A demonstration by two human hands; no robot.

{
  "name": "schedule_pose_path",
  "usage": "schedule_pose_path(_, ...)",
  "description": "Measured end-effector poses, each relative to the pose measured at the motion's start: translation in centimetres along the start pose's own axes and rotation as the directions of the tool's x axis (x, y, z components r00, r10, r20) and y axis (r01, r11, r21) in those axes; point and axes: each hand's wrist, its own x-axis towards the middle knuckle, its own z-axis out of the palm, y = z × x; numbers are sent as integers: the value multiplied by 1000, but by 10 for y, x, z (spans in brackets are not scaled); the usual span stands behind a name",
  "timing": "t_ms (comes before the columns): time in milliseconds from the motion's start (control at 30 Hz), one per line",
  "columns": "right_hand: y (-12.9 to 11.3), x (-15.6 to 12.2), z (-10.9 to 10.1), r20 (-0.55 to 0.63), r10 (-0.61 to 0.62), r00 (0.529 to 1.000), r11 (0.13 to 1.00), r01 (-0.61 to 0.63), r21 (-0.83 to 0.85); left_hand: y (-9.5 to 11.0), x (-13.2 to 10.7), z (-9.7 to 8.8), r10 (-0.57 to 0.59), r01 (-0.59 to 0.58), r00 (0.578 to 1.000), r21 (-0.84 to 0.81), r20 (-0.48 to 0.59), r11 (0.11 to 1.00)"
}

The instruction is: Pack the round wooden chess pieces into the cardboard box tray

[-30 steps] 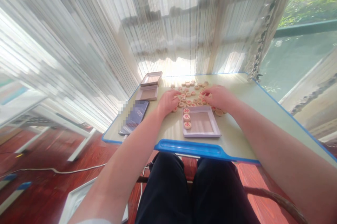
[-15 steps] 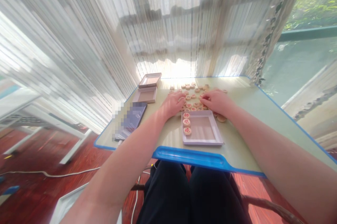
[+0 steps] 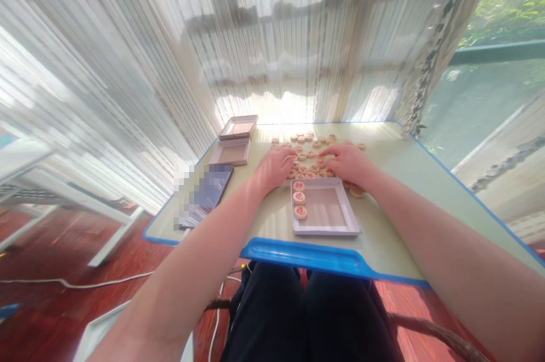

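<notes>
Several round Chinese chess pieces [image 3: 310, 154] with red or dark characters lie loosely spread on the table. On their left side, my left hand [image 3: 276, 168] rests low with its fingers stretched over the pieces, holding none that I can see. My right hand [image 3: 349, 163] lies at their right side, fingers reaching inward and apart, touching or just above the pieces. Below the hands is a shallow pale box tray [image 3: 326, 231]. Three red-lettered chess pieces [image 3: 299, 197] stand in a column along its left wall. Pieces under both palms are partly hidden.
Two shallow boxes, a lidded-looking one [image 3: 238, 126] and a tray [image 3: 230, 152], sit at the back left. A dark flat object [image 3: 208, 192], partly blurred, lies nearer. A blue trough [image 3: 306, 253] edges the table before my knees. Sheer curtains [image 3: 272, 55] hang behind.
My right hand's fingers have spread and shifted slightly left over the pieces. My left hand stays about the same among them. The view has shifted a little; the three pieces in the tray are unchanged.
</notes>
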Motion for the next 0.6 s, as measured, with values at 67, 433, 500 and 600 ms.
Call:
schedule_pose_path(67,1,0,-2,-28,16,999,1000,-16,-4,-1,-1,0,1,-1,1000,-1,-11,1000)
schedule_pose_path(433,0,-1,-3,98,130,987,987,-139,83,1,-2,-5,-49,49,999,19,-10,999)
schedule_pose_path(500,1,-1,-2,89,150,985,984,-157,78,0,-1,-5,-71,72,997,41,-24,997)
schedule_pose_path(600,1,0,1,43,100,994,995,-101,14,-1,0,-5,-118,120,993,79,-29,990)
